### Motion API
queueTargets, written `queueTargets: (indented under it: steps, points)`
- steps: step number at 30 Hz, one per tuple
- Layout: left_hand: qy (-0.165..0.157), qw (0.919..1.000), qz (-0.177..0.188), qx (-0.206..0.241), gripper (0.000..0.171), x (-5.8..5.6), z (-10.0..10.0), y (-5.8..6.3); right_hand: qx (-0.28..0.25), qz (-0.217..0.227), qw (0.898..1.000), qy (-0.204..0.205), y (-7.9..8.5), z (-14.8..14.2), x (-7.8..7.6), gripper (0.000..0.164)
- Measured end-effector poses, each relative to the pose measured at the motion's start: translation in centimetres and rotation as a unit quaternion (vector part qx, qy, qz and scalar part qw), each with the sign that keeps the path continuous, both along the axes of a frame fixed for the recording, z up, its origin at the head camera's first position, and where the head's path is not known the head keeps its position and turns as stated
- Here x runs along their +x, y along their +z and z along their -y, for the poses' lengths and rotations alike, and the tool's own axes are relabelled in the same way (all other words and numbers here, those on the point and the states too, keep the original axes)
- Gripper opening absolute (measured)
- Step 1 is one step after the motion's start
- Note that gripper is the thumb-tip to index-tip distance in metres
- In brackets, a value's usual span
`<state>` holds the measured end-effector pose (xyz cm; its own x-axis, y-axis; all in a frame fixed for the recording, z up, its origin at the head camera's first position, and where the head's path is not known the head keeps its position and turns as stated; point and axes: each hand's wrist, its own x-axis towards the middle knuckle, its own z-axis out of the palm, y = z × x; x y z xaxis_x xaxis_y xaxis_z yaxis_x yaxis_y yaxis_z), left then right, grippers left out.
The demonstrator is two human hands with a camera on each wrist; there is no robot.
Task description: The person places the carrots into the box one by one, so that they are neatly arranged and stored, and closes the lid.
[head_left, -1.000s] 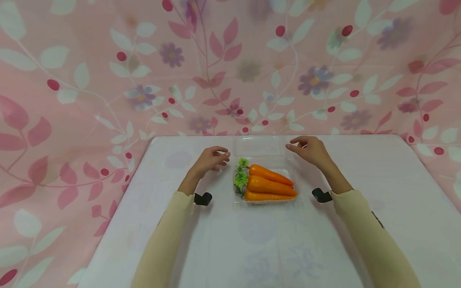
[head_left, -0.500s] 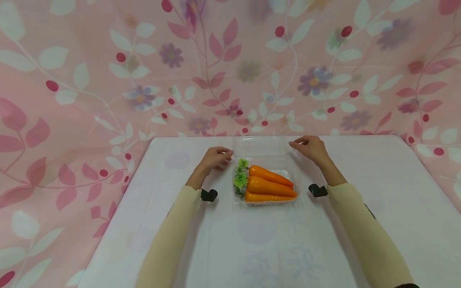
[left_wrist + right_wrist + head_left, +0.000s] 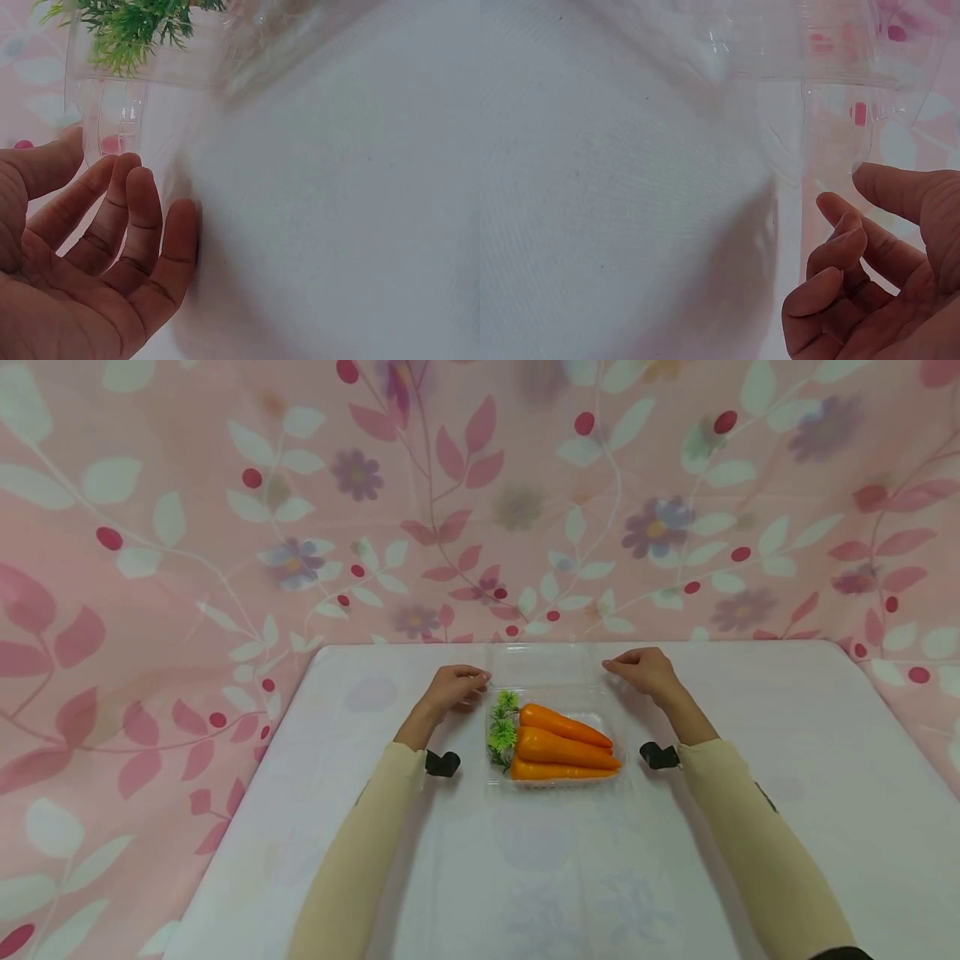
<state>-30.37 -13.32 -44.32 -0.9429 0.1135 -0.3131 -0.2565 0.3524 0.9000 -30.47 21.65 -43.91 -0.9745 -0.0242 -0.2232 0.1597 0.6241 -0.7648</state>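
Note:
A clear hinged plastic box [image 3: 555,783] lies open on the table, its lid [image 3: 542,665] folded back at the far side. Several orange carrots [image 3: 562,745] with green leafy tops [image 3: 502,732] fill the tray part. My left hand [image 3: 452,687] is at the lid's left edge; in the left wrist view its thumb [image 3: 60,159] and index finger stand apart on either side of that edge. My right hand [image 3: 647,671] is at the lid's right side. Its thumb tip [image 3: 866,180] looks to meet the lid's corner, with a gap to the index finger.
The table [image 3: 360,860] has a white cloth over it. Behind it hangs a pink floral curtain [image 3: 480,510]. A dark wrist mount sticks out from each cream sleeve [image 3: 363,852].
My left hand has moved right, up to the lid's edge. The right hand has shifted slightly and its fingertips have drawn closer together. The box and carrots have stayed put.

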Motion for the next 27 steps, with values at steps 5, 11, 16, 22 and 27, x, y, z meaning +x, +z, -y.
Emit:
queueTargets:
  steps: [5, 11, 16, 22, 27]
  points:
    - [0.007, 1.0, -0.001, 0.006, 0.038, -0.2, 0.0, 0.0, -0.013, 0.011, 1.0, 0.004, 0.2, -0.1, -0.2, 0.05]
    - [0.012, 0.9998, -0.013, 0.004, 0.033, -0.5, 0.0, 0.0, -0.029, 0.013, 0.999, 0.0, -0.1, 0.0, -0.5, 0.046]
    - [0.009, 0.9994, -0.032, -0.005, 0.032, -0.6, -0.1, 0.2, -0.036, 0.015, 0.999, -0.011, 0.1, 0.0, -0.4, 0.046]
    - [0.011, 0.9989, -0.045, -0.007, 0.029, -0.8, -0.3, 0.6, -0.047, 0.002, 0.999, -0.009, 0.7, 0.0, -0.1, 0.043]
    - [0.008, 0.9976, -0.068, -0.01, 0.027, -0.9, -0.5, 1.1, -0.054, -0.009, 0.998, -0.006, 1.4, 0.0, 0.3, 0.041]
